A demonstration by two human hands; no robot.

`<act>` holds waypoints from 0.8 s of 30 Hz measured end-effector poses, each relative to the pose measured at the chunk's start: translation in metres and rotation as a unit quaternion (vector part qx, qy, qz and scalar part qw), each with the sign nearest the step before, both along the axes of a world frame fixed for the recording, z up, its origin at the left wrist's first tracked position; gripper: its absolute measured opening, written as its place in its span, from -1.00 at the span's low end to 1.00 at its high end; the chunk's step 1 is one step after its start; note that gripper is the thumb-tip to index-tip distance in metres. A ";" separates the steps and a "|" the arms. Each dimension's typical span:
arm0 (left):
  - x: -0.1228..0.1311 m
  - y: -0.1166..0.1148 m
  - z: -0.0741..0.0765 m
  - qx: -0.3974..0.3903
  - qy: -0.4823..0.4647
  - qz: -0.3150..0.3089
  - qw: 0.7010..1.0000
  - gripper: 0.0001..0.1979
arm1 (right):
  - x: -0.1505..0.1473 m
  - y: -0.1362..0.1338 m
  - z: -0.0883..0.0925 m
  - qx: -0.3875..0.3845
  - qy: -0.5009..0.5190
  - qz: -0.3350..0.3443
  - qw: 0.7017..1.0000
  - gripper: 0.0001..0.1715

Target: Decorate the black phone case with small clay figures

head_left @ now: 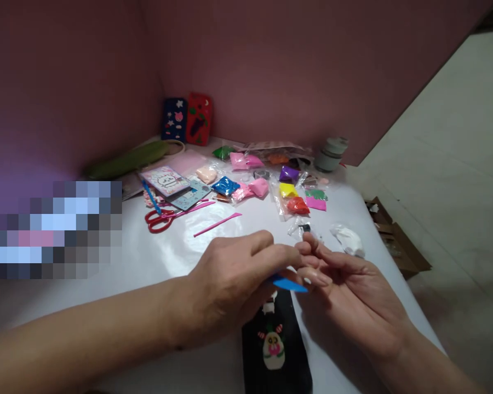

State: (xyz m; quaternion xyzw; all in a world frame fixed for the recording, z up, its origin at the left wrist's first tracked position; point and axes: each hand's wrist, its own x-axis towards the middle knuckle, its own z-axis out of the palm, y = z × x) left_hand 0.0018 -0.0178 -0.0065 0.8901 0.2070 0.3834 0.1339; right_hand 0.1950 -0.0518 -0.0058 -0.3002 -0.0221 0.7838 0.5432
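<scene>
Left hand (246, 268) holds blue tool (290, 284) — right hand (359, 298) (fingers bent) alongside.

Dim light is leaving the pinkish wall (246, 65) dark towards twelve o'clock, while a purple glow is tinting it near nine. Coarse pixel blocks (53, 230) are masking a patch there. White glare is washing the bench (181, 254) at eight, and soft shadow is spreading beside the right hand (353, 295) at five. Wide-angle stretch is lengthening the forearms (86, 334), and slight blur is softening them
</scene>
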 end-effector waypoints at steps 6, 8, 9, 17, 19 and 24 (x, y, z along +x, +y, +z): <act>0.005 -0.016 0.005 0.056 -0.016 -0.026 0.998 -0.90 | -0.016 -0.018 0.011 -0.007 -0.005 0.030 1.000 -0.72; 0.003 -0.017 0.006 0.088 -0.015 -0.055 0.994 -0.83 | -0.016 -0.022 0.010 0.009 -0.023 0.036 0.999 -0.73; 0.002 -0.017 0.007 0.095 -0.013 -0.068 0.993 -0.81 | -0.015 -0.023 0.008 0.017 -0.035 0.038 0.999 -0.72; -0.008 -0.009 0.012 -0.012 -0.051 -0.057 0.997 -0.84 | -0.025 -0.038 0.007 0.103 -0.151 0.088 0.979 -0.85; -0.010 -0.008 0.013 -0.016 -0.036 -0.053 0.998 -0.81 | -0.031 -0.040 0.013 0.142 -0.205 0.114 0.962 -0.83; -0.012 -0.004 0.010 -0.026 -0.069 -0.043 0.996 -0.75 | -0.042 -0.034 0.022 0.151 -0.273 0.097 0.945 -0.87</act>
